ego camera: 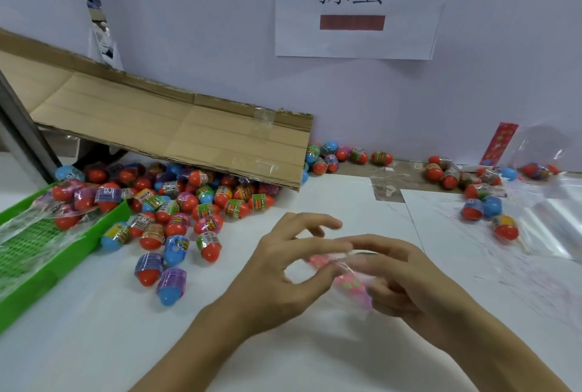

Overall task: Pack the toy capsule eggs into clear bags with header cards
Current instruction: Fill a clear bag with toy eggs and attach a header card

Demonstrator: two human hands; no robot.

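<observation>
Right of the scattered red-and-blue plastic capsule eggs (176,221), both hands are pinching a pink dotted header card (348,284) in clear film. Left hand (283,269) and right hand (406,278) fingers are closing narrowly on it. Blurred, slippery film is risking a slipped, crooked fold.

A heap of eggs (176,212) is lying far left under the cardboard flap (176,130), right of the tray (59,253); bags (548,221) are sitting far right.

White tabletop (94,344) carried loose pile of capsule eggs (176,212) at left, partly under tilted cardboard sheet (176,127). Green tray (59,262) sat at left edge, touching pile. More eggs (343,154) lay along back wall. Right side: smaller egg cluster (482,199) near clear bags (554,221); red header card (499,143) leaned on wall.
</observation>
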